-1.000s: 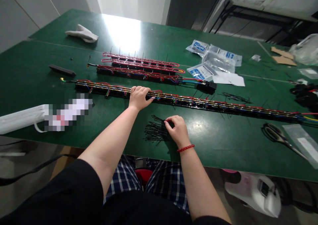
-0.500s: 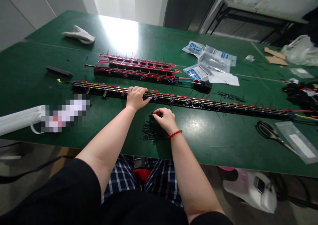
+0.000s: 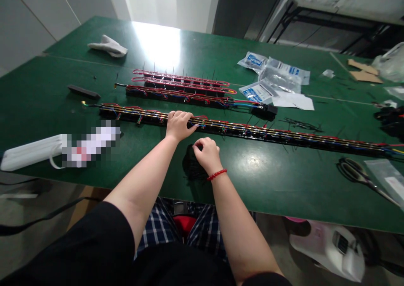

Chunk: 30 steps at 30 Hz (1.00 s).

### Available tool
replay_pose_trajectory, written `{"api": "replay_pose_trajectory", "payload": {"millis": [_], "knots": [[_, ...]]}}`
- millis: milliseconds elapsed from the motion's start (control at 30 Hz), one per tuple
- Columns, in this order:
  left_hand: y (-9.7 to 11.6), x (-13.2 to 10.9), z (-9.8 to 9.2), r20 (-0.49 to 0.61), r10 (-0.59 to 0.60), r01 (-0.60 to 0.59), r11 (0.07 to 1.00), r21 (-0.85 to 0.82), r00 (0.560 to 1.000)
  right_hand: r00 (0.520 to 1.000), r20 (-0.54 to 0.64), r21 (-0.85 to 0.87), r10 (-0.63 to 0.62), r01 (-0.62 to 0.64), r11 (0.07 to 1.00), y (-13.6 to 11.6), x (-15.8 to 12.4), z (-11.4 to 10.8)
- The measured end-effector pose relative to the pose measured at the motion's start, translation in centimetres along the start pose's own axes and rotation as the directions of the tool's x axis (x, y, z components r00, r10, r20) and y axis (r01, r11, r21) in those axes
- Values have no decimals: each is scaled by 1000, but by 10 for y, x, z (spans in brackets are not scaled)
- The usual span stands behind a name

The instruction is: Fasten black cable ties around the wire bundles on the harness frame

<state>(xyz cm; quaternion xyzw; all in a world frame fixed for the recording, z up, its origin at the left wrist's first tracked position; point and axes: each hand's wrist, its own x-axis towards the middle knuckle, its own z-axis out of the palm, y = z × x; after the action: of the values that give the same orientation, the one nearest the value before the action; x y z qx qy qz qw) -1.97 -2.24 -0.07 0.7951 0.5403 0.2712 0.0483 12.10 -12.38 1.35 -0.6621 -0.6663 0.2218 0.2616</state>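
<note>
Clasping left hand [image 3: 179, 125]: grip around long wired bar [image 3: 284, 136]
Right hand [image 3: 207, 153]: narrow grip; cannot tell if holding anything
Cable ties [image 3: 194, 168]: heaped on table [image 3: 268, 189]

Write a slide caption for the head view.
Left hand on a long wired bar, right hand near dark strands on a green table.

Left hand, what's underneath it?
The long wired black strip passes under the left hand, showing on both sides. The stretch directly beneath is hidden.

One long wired bar [image 3: 277, 133] — one bracelet [image 3: 217, 174], one glove [image 3: 109, 47], one pair of scissors [image 3: 366, 180]
</note>
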Motion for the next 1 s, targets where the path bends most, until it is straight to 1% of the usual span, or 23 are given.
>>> {"api": "replay_pose_trajectory", "payload": {"millis": [67, 133, 167, 233, 300, 367, 433, 500, 567, 633, 767, 833, 1000], "knots": [[0, 0, 0, 1, 1, -1, 1000, -3, 1000, 993, -116, 161, 7, 12, 987, 3, 2, -2], [0, 1, 0, 1, 1, -1, 1000, -3, 1000, 980, -196, 339, 43, 27, 940, 10, 6, -4], [0, 1, 0, 1, 0, 0, 1000, -4, 1000, 977, -201, 423, 72, 20, 906, 15, 9, -4], [0, 1, 0, 4, -2, 2, 1000, -5, 1000, 982, -158, 552, 108, -2, 834, 25, 19, -5], [0, 1, 0, 6, -5, 5, 1000, 1, 1000, 988, -137, 569, 78, 14, 822, 32, 32, -5], [0, 2, 1, 5, -6, 6, 1000, 10, 1000, 995, -101, 572, -1, 59, 818, 35, 45, -4], [0, 2, 1, 4, -7, 7, 1000, 22, 1000, 996, -24, 623, -81, 78, 778, 34, 56, -1], [0, 3, 2, 6, -12, 11, 999, 34, 1000, 991, 59, 683, -124, 50, 729, 32, 63, 2], [0, 3, 2, 9, -19, 18, 999, 46, 1000, 987, 103, 717, -123, 13, 697, 31, 66, 4], [1, 4, 1, 15, -23, 22, 998, 58, 1000, 989, 103, 747, -103, -8, 664, 33, 68, 4], [3, 3, 1, 18, -23, 21, 997, 73, 1000, 991, 117, 843, -68, -63, 534, 39, 70, 0], [3, 3, 1, 12, -22, 21, 997, 80, 1000, 989, 136, 870, -55, -93, 485, 41, 70, -2], [5, 3, 3, 6, -25, 25, 996, 84, 1000, 987, 162, 897, -19, -139, 420, 42, 69, -7]]}}
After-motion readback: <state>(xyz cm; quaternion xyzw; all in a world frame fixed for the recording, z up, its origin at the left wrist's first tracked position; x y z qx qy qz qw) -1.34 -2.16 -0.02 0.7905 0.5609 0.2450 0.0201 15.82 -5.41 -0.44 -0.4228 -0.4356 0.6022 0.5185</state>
